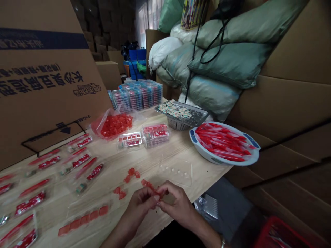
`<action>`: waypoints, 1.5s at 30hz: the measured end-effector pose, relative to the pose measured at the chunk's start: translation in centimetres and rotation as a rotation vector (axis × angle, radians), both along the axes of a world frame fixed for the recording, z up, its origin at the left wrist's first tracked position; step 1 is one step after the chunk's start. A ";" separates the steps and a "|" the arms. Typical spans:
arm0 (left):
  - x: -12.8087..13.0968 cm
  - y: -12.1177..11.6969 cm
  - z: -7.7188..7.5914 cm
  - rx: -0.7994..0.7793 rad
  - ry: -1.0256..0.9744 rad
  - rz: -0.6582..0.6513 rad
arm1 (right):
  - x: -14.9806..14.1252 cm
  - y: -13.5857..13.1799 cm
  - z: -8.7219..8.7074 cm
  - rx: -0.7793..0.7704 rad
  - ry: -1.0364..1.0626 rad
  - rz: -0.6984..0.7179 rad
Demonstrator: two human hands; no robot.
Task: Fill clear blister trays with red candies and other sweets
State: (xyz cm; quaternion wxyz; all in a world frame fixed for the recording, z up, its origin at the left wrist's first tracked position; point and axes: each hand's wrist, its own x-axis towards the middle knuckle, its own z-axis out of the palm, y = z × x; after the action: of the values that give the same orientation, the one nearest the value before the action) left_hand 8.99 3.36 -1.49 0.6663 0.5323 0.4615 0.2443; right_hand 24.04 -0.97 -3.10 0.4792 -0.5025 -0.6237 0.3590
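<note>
Though upside-down, carton lettering (51, 83) "长沙臭豆腐"; red pieces (147, 183) between fingers (171, 186).

left hand (141, 202): bare | right hand (178, 204): bare | right forearm (203, 229): silvery band (223, 242) | clothing (168, 237): black

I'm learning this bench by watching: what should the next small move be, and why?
Probably lay the red pieces into the clear tray: the left hand and right hand have them pinched close by, that tray shows no red, and the lower-left tray bears a red row.
</note>
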 end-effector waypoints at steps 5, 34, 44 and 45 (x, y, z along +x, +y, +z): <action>0.2 0.7 0.4 0.097 0.005 0.120 | 2.7 3.6 -0.6 0.132 -0.211 -0.026; -5.4 4.1 1.0 0.860 0.533 0.343 | -0.8 3.3 0.3 0.176 -0.455 -0.013; -8.2 2.4 -0.9 0.876 0.629 0.293 | -7.2 8.1 -0.1 0.037 -0.820 0.054; -8.2 2.3 -0.9 0.864 0.619 0.291 | -7.1 8.0 -0.2 0.036 -0.819 0.063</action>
State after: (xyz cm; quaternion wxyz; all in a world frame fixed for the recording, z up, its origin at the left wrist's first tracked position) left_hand 0.83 5.63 -2.39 0.1795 0.7351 0.5624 0.3333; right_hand 16.94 7.08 -3.35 0.1888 -0.5762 -0.7840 0.1329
